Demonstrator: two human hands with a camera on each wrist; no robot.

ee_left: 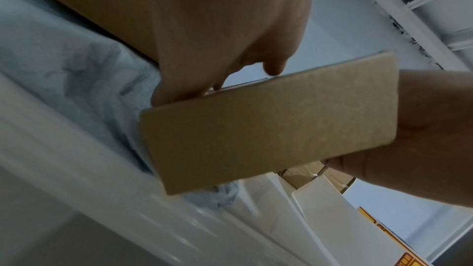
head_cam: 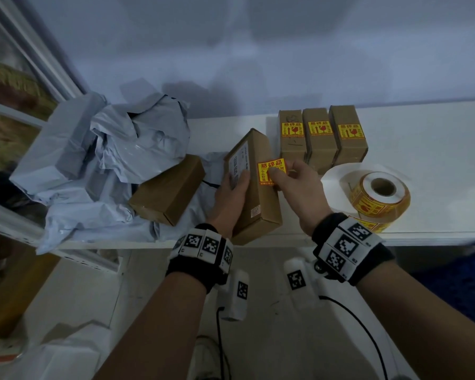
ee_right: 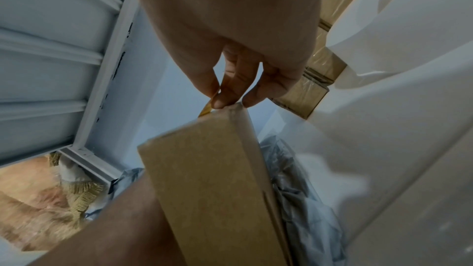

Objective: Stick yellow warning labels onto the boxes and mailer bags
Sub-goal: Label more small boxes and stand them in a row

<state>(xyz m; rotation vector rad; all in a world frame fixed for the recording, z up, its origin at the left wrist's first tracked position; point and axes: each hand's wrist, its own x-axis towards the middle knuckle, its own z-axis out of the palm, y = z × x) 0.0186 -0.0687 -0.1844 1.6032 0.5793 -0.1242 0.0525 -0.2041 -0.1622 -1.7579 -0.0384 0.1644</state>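
Observation:
My left hand [head_cam: 232, 194] grips a long brown cardboard box [head_cam: 261, 198] tilted above the white shelf [head_cam: 422, 160]; its end face fills the left wrist view [ee_left: 268, 124]. My right hand [head_cam: 288, 176] pinches a yellow warning label [head_cam: 270, 171] between thumb and fingers, right over the box's upper right edge. In the right wrist view the label [ee_right: 207, 108] shows as a thin yellow edge at the pinching fingertips [ee_right: 225, 100], against the top of the box [ee_right: 212, 189]. Three labelled boxes [head_cam: 321, 135] stand in a row behind. The label roll [head_cam: 379, 196] lies to the right.
A heap of grey mailer bags [head_cam: 102, 160] covers the shelf's left end, with another brown box [head_cam: 167, 190] lying on it. The wall rises straight behind the shelf. Cables and white gear hang under my wrists.

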